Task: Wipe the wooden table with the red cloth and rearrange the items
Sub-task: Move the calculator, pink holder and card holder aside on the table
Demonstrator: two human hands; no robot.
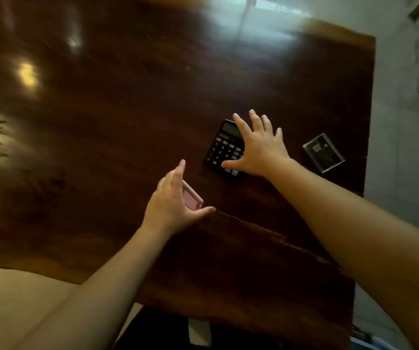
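Centrally, a dark wooden tabletop (127,109) is seen from above, with window light reflected along its far edge. The right hand (259,147) is spread flat, fingers apart, over the right part of a black calculator (222,147); whether the palm is pressed on the keys cannot be told. The left hand (173,205) is held open near a small pink object (192,198), with the thumb stretched below it and the fingers at its left side, partly hiding it; a firm grasp cannot be confirmed. A clear plastic case (323,152) lies on the tabletop to the right of the calculator, near the right edge. No red cloth is seen.
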